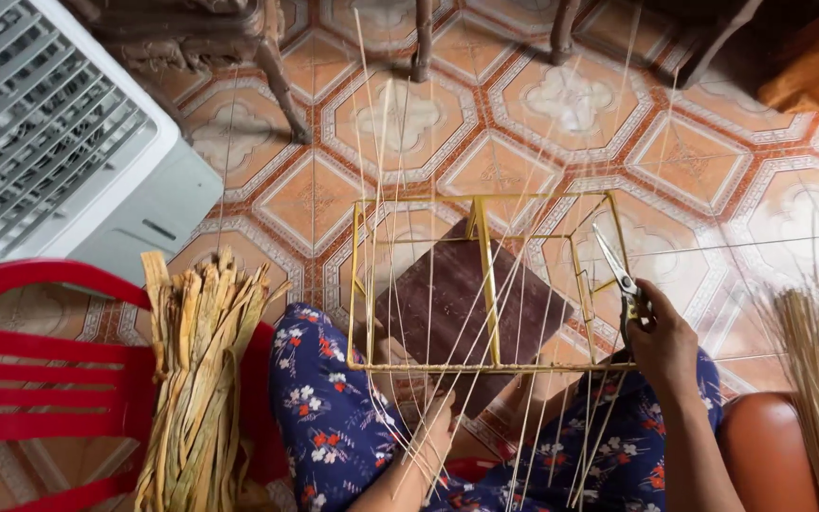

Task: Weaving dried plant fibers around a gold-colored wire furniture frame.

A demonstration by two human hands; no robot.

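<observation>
A yellow wire frame [487, 284] stands on my lap, with several thin pale reed stakes [378, 180] rising through it and fanning outward. A dark brown board [447, 303] lies under the frame. My right hand [664, 343] grips a pair of scissors [618, 273] at the frame's right side, blades pointing up and left among the stakes. Below the frame's near bar, my left hand [433, 431] is closed around the lower ends of the stakes. My knees in blue floral cloth [329, 417] sit beneath.
A bundle of flat dried straw strips [196, 370] leans on a red plastic chair [40, 379] at left. A white and grey fan unit [59, 133] stands behind it. A sheaf of thin reeds [812, 379] rests at right on an orange cushion [770, 450]. Wooden furniture legs [282, 85] stand on the patterned tile floor.
</observation>
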